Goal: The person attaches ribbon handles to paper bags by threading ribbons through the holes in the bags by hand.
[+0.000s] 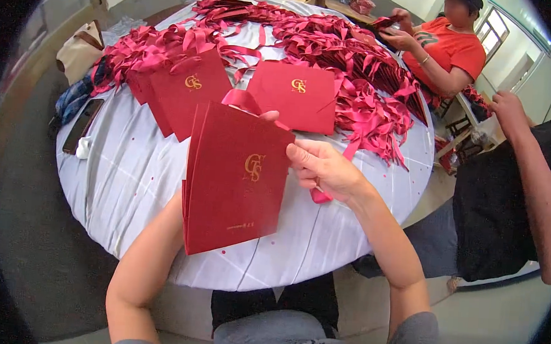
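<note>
Above the near part of the table, I hold a few flat dark-red paper gift bags [237,176] with gold lettering, their layered edges showing on the left. My left hand [269,115] is behind them, supporting them; only a fingertip shows over the top edge. At the upper right edge, my right hand [320,168] is closed, pinching the bag between thumb and fingers. A pink ribbon handle [320,196] hangs below that hand. Just beyond lie a flat red bag [292,103] and, to its left, an overlapping stack of red bags [198,91].
Piled bags with tangled pink ribbons [358,57] cover the far side of the white-clothed round table [129,188]. A phone-like dark object [83,125] and a cream bag [81,50] lie at left. One person in orange [450,50] handles a red item; another in black [501,198] is at right.
</note>
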`<state>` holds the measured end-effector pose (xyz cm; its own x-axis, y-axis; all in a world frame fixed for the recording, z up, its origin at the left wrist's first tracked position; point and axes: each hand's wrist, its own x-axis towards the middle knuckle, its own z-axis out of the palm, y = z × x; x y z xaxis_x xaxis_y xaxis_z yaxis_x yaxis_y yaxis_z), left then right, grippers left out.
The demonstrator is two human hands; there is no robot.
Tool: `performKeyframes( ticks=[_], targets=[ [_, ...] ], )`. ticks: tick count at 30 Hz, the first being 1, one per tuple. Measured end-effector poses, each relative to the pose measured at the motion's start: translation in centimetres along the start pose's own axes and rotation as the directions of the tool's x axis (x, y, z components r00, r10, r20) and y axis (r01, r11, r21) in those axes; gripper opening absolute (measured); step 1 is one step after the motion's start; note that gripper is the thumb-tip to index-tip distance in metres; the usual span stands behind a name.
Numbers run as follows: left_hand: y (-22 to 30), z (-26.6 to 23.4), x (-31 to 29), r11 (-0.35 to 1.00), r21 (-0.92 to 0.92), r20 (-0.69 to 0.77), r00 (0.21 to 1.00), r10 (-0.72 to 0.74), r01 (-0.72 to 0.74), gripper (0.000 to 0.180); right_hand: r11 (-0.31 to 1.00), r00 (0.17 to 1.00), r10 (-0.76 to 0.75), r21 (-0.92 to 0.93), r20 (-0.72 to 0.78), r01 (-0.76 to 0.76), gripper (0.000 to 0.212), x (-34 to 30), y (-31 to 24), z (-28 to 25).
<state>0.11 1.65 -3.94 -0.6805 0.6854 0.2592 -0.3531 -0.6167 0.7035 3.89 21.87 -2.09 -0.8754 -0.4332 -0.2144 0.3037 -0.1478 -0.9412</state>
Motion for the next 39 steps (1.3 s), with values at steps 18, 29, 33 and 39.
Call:
performKeyframes(
  ticks=[18, 29, 33, 39],
  targets=[
    [1.4, 3.3, 1.2, -0.196, 0.944, 0.330, 0.707, 0.625, -0.267, 0.023, 0.813, 0.782, -0.494, -0.520, -0.380, 0.262, 0.011, -4.2, -3.7, -1.6],
    [1.1, 4.0, 0.8, -0.368, 0.906, 0.407, 0.676, 0.614, -0.211, 0.027, 0.759, 0.764, -0.548, -0.586, -0.340, 0.283, 0.018, -5.0, -3.2, -1.4],
    [1.3, 5.8, 0.5, -0.409, 0.884, 0.442, 0.686, 0.577, -0.225, 0.023, 0.754, 0.744, -0.572, -0.579, -0.346, 0.310, 0.018, -5.0, -2.8, -1.7],
    [2.8, 7.3, 0.0, -0.498, 0.846, 0.449, 0.757, 0.475, -0.189, 0.017, 0.757, 0.739, -0.566, -0.586, -0.365, 0.290, 0.016, -5.6, -2.7, -0.8]
  ],
)
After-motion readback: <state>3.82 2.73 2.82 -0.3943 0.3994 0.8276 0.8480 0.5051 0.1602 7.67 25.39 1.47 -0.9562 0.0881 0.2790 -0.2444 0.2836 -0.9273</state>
